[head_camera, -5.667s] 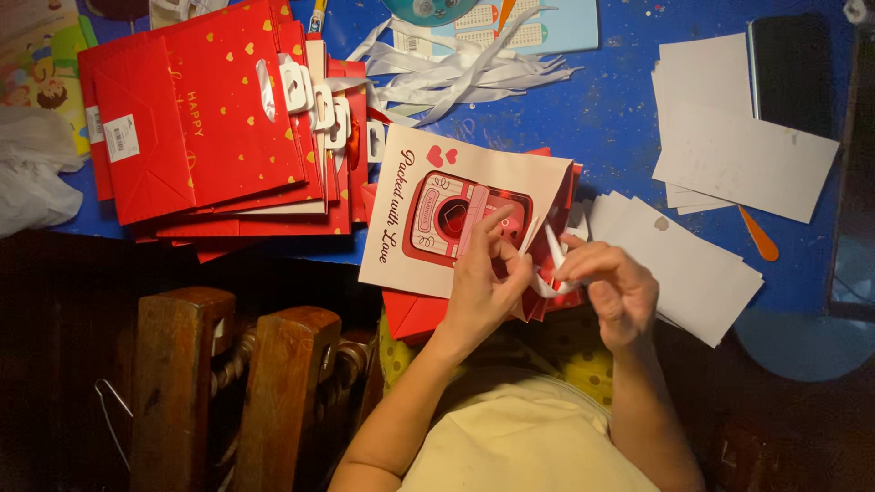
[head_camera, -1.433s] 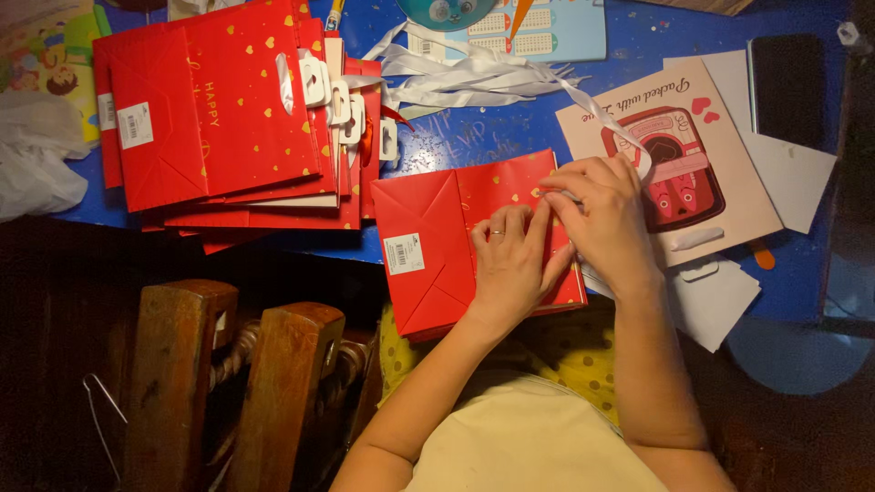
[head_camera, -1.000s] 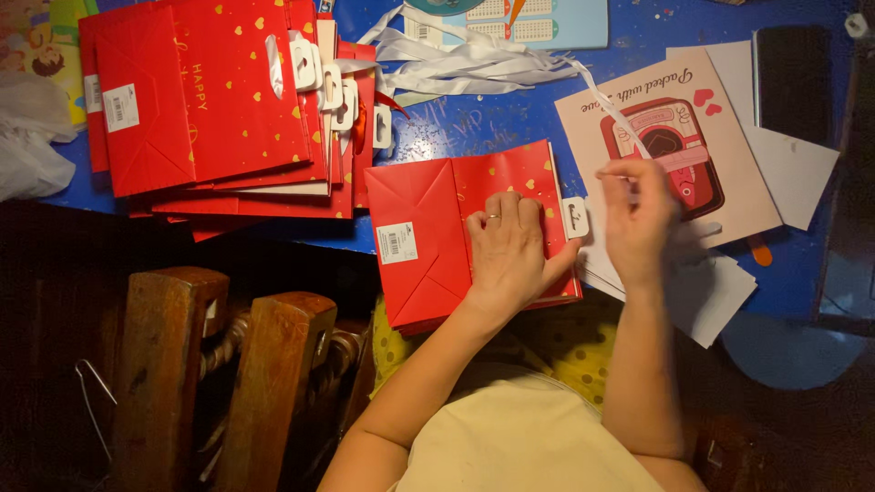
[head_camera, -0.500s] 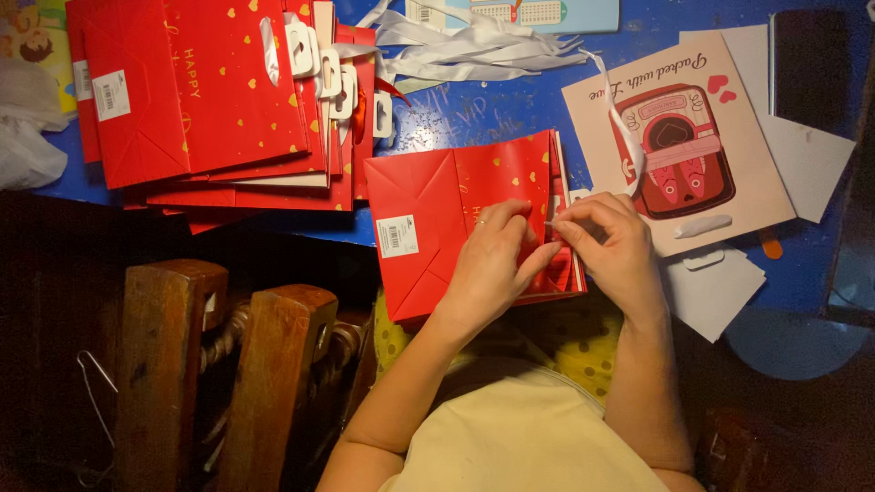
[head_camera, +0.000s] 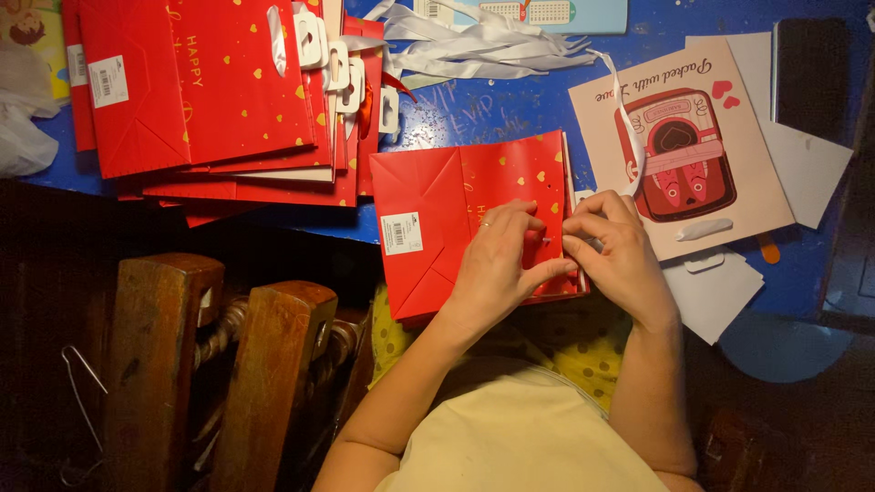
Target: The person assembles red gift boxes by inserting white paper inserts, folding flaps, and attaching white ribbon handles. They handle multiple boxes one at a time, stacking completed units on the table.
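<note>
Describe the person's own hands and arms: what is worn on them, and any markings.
Both forearms are bare, with no sleeves, watch or bracelets in view. The left hand wears a thin, pale metal ring on one finger. The right hand shows no ring or glove. No marks or tattoos show.

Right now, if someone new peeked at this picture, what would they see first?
First, the two hands, left hand and right hand, pinching at the edge of a flat red bag in the middle of the blue table. Up at the top left lies a big stack of red bags. To the right sits a pink card with a white ribbon trailing over it.
</note>
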